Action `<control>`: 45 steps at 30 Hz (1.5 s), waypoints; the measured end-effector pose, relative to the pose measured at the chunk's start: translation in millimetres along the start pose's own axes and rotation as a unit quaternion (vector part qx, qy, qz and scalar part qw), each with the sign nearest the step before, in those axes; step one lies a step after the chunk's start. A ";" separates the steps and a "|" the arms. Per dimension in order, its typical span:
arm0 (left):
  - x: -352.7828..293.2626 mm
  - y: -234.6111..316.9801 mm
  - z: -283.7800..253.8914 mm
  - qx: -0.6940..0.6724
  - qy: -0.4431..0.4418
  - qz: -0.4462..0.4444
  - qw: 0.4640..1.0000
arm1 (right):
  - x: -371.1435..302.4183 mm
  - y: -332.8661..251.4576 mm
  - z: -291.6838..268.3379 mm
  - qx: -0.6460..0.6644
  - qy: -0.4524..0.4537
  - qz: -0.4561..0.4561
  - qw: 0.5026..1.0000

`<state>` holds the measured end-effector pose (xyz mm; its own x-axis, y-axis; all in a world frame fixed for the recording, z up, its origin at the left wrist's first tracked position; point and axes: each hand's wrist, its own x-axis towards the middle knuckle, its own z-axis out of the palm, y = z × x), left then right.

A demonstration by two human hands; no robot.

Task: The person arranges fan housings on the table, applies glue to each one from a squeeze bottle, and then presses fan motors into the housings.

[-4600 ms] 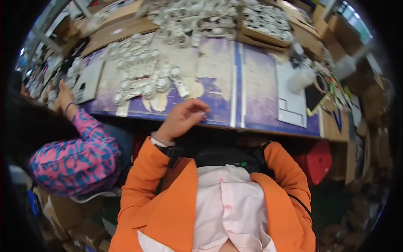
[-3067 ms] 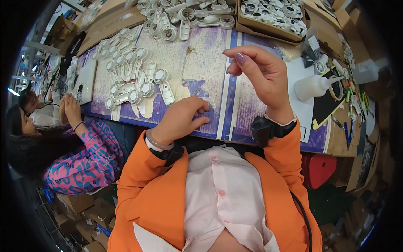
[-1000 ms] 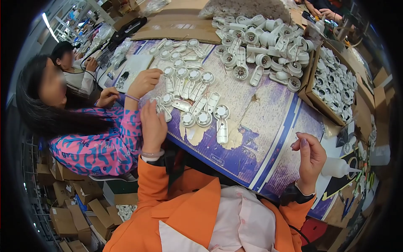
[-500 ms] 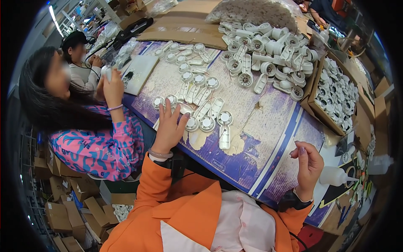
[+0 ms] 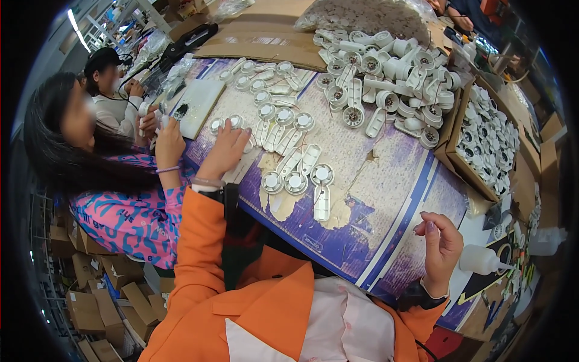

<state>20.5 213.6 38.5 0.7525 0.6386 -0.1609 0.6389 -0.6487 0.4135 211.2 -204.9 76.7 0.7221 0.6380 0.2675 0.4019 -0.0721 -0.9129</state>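
My left hand (image 5: 226,151) reaches across the table's left side, palm down and fingers stretched. Its fingertips rest at a small group of white round-headed plastic parts (image 5: 217,125), partly covering them; a grip does not show. Close by lie three white parts with thin red wires (image 5: 284,114), and another cluster of the same kind (image 5: 295,182) is nearer me. My right hand (image 5: 441,250) hovers at the table's right side, fingers loosely curled and apart, with nothing visible in them. Beside it is a white squeeze bottle (image 5: 479,258) with a thin nozzle.
A big heap of white housings (image 5: 386,84) covers the far right, next to a cardboard box (image 5: 464,163) of small white pieces. At left, a co-worker's hands (image 5: 169,145) hold a white part near a pale board (image 5: 205,102). Pens and tools (image 5: 496,304) lie at the right edge.
My left hand has moved left and away from me, and the round-headed parts at its fingers have shifted the same way. My right hand has barely moved. The co-worker's hands have come lower.
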 end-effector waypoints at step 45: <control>-51.7 74.4 34.5 -0.018 0.065 0.273 0.960 | 1.0 2.4 0.7 -0.085 -0.045 -0.012 0.995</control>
<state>34.7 118.0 46.6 0.9457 0.2561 0.2002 0.1483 -0.8879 0.4354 212.5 -203.9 74.5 0.6609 0.7063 0.2535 0.5142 -0.1802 -0.8385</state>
